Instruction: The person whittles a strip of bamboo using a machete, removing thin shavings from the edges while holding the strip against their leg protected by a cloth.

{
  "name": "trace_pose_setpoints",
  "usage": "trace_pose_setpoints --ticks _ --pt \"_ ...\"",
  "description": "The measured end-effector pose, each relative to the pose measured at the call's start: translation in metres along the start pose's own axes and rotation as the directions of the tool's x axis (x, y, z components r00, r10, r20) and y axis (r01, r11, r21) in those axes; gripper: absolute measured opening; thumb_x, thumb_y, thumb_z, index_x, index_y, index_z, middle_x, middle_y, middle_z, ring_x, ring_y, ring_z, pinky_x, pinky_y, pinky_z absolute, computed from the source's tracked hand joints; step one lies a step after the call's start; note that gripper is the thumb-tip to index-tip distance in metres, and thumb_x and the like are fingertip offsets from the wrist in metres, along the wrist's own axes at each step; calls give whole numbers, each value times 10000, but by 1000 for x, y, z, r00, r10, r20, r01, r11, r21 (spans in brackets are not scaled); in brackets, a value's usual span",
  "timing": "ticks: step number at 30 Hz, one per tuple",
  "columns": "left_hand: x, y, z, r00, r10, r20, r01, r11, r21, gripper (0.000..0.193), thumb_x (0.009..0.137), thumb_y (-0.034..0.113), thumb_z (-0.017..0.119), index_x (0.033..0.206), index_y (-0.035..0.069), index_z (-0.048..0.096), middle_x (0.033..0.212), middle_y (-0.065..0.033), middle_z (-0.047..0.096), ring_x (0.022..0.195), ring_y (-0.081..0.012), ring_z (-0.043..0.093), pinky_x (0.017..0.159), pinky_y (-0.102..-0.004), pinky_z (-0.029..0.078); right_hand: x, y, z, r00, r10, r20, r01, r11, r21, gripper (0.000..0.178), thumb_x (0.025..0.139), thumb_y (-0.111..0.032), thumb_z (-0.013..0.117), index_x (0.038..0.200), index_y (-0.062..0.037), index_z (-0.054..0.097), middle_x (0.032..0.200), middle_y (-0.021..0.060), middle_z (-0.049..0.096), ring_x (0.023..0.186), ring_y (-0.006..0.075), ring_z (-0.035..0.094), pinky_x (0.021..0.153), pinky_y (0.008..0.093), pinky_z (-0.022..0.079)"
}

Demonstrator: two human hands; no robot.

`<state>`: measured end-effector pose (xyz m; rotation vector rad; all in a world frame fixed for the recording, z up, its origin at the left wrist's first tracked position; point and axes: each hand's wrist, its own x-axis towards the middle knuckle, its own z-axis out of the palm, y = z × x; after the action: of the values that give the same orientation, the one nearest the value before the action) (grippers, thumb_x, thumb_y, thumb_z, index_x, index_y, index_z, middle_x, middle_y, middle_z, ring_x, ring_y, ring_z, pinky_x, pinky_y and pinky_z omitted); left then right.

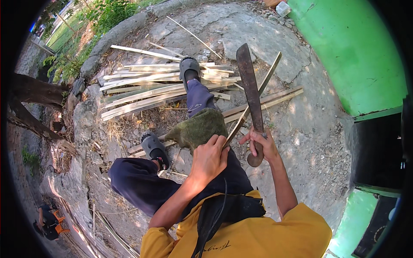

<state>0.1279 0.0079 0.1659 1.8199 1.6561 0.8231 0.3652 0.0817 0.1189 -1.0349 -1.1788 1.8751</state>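
My left hand is closed on the lower end of a split bamboo strip, which slants up and away to the right. In my right hand is a machete, gripped by its handle with the blade pointing up and away. The long, dark, rust-stained blade crosses in front of the strip. A rounded knob ends the handle below my fingers. Draped over my right knee, just beyond my left hand, is a mossy green cloth.
Many split bamboo strips lie piled under my right foot. Longer strips lie beneath my leg. A stone curb and dark logs border the left. A green wall stands at right. A person is at lower left.
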Motion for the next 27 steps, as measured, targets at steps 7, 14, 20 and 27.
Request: trace_pose_setpoints --ticks 7,14,20,27 --pt "-1 1 -3 1000 -1 18 1 1000 9 181 926 150 690 1035 55 581 907 -154 630 755 -449 655 636 -548 503 -27 16 -22 998 -51 23 52 998 -45 260 1016 -283 655 1021 -30 592 860 227 730 459 122 551 483 262 455" --pt "-4 1 -4 999 -7 47 7 1000 8 214 934 122 639 1055 44 481 893 -187 603 743 -479 639 631 -580 491 -35 -9 -29 982 -169 -81 135 939 -317 429 979 -419 687 871 -12 602 698 67 627 477 76 514 453 256 401" --pt "-10 2 1 997 -55 48 64 978 -197 203 943 78 612 1093 25 487 850 -258 642 780 -506 643 667 -588 488 -25 -15 -21 921 -386 -50 216 615 -759 640 966 -619 638 839 6 594 649 83 569 477 155 524 481 319 403" --pt "-18 0 10 995 -95 -3 93 979 -180 333 1038 144 575 1340 23 504 884 -294 697 797 -528 664 674 -601 520 -17 -19 -7 937 -340 83 231 422 -877 547 894 -527 752 946 6 641 685 137 558 595 296 585 584 407 446"
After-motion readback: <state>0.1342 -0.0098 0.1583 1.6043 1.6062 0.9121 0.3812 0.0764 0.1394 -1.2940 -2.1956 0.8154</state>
